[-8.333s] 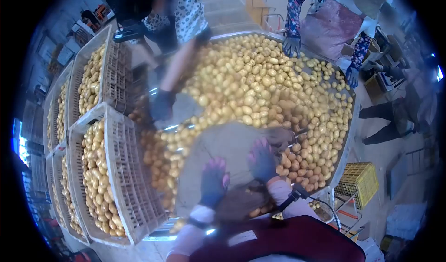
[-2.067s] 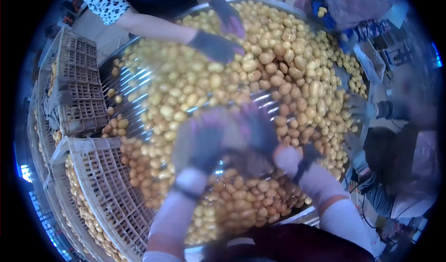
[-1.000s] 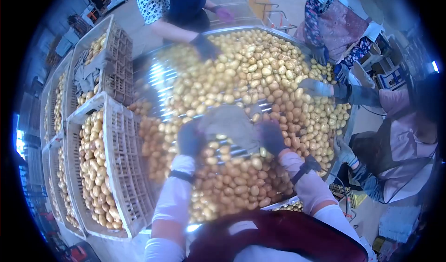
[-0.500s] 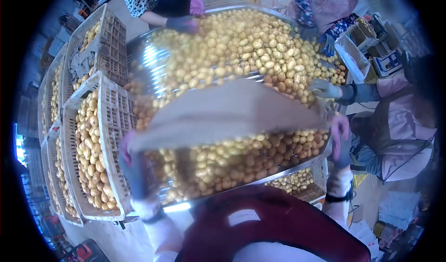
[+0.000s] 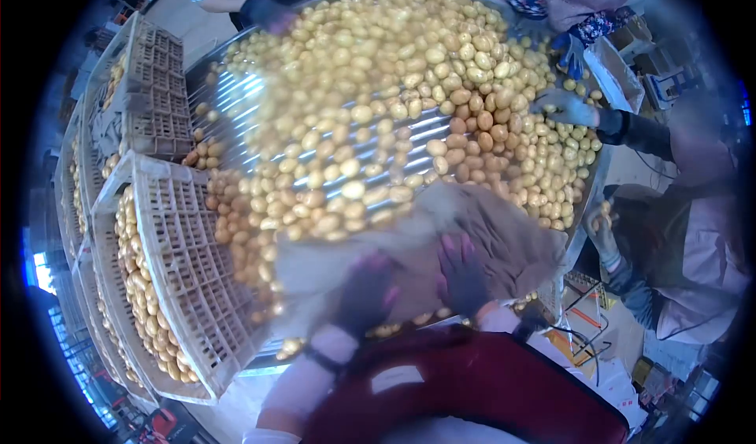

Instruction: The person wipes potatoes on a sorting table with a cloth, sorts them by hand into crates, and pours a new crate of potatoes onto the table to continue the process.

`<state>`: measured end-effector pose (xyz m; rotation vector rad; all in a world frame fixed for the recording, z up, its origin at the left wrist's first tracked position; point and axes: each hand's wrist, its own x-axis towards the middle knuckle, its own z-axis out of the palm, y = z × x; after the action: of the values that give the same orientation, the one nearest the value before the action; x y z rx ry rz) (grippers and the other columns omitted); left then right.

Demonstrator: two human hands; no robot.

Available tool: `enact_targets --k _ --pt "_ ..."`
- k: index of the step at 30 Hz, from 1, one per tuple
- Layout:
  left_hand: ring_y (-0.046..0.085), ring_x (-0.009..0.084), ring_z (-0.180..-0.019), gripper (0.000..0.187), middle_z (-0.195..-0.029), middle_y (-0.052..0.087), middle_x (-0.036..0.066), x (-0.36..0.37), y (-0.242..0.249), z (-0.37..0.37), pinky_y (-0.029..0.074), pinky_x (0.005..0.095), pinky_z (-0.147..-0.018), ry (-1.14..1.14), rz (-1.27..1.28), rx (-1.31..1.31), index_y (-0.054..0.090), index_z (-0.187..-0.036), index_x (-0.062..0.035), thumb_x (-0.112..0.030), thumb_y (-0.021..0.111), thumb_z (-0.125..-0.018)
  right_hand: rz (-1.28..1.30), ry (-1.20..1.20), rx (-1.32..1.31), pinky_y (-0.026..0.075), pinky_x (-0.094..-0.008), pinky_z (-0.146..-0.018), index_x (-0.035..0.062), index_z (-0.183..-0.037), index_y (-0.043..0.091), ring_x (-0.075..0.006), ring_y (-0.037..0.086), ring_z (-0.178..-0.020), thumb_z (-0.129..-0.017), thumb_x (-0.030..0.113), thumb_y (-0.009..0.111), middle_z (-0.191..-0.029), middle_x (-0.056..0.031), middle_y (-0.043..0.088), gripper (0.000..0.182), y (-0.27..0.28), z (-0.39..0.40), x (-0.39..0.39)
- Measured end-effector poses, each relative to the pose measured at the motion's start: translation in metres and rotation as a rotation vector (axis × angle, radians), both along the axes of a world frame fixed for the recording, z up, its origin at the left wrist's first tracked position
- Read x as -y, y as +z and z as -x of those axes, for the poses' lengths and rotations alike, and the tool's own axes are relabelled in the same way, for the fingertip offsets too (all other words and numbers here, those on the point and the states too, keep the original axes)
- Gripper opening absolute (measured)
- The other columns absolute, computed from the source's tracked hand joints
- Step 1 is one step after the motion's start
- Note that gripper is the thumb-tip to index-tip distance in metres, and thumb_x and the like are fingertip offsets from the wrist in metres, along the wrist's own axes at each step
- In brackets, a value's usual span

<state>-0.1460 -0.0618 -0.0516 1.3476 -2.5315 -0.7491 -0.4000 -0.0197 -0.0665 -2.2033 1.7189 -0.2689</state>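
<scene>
A grey-brown cloth (image 5: 512,247) lies crumpled over the near part of a heap of small yellow potatoes (image 5: 346,160). My left hand (image 5: 367,293), in a dark glove with pink fingertips, rests on the cloth and looks a little blurred. Beside it my right hand (image 5: 463,277), gloved the same way, presses flat on the cloth with its fingers stretched out. Neither hand grips the cloth. Under the heap is a slatted metal table (image 5: 236,98), its bars showing at the left and middle. Potatoes under the cloth are hidden.
Plastic crates (image 5: 185,247) full of potatoes stand along the left side. At the right, a co-worker's gloved hand (image 5: 571,107) reaches over the potatoes; another co-worker's hand (image 5: 268,12) is at the far edge. A white-lined bin (image 5: 614,74) stands far right.
The cloth, stretched in the air between my two hands before, is now down on the potatoes. My hands have come together at the middle and let go of its ends.
</scene>
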Motion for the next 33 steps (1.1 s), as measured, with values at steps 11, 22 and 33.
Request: enact_targets --k 11,22,33 --pt "0.036 0.0365 -0.145 0.058 -0.152 0.044 0.019 0.190 -0.075 0.071 0.024 0.0525 -0.119 0.030 0.405 0.122 0.046 -0.146 -0.0017 -0.032 0.055 -0.097 0.364 -0.296 -0.209 0.025 -0.0583 -0.118 0.0039 -0.149 0.041 -0.0465 0.033 -0.143 -0.099 0.027 0.049 -0.154 -0.0201 0.040 0.056 -0.072 0.027 0.224" --pt "0.027 0.0454 -0.145 0.064 -0.158 0.033 0.019 0.102 -0.061 0.025 0.023 0.0544 -0.119 -0.062 0.064 0.182 0.043 -0.146 -0.0019 -0.025 0.063 -0.089 0.104 0.024 0.058 0.027 -0.0620 -0.115 0.0109 -0.140 0.051 -0.0440 0.032 -0.143 -0.082 0.022 0.062 -0.156 -0.0128 0.036 0.060 -0.041 0.003 0.109" --pt "0.009 0.0508 -0.151 0.075 -0.163 0.013 0.030 0.246 -0.069 0.092 0.010 0.0630 -0.120 0.131 0.316 -0.005 0.032 -0.153 0.0038 -0.030 0.060 -0.092 0.421 -0.479 -0.193 0.021 -0.0622 -0.117 0.0140 -0.158 0.029 -0.0469 0.023 -0.147 -0.096 0.040 0.057 -0.163 -0.0177 0.022 0.072 -0.039 0.015 0.317"
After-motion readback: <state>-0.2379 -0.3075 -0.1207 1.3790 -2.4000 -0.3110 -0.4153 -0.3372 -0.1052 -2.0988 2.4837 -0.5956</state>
